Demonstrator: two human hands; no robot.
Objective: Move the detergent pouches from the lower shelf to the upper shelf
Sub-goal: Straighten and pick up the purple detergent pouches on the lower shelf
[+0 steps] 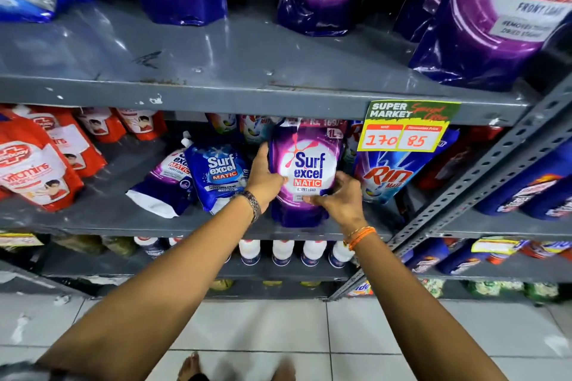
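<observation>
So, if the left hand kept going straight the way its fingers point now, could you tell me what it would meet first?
The left hand already rests on the left edge of the upright purple Surf Excel pouch, fingers pointing up and into the shelf. Going on, it would probably reach the pouches standing behind, though depth is hard to judge.

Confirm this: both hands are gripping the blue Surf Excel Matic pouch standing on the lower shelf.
Not quite: the head view shows the left hand and right hand gripping the purple Surf Excel Matic front load pouch, standing on the lower shelf. The blue pouch lies untouched beside it.
</observation>
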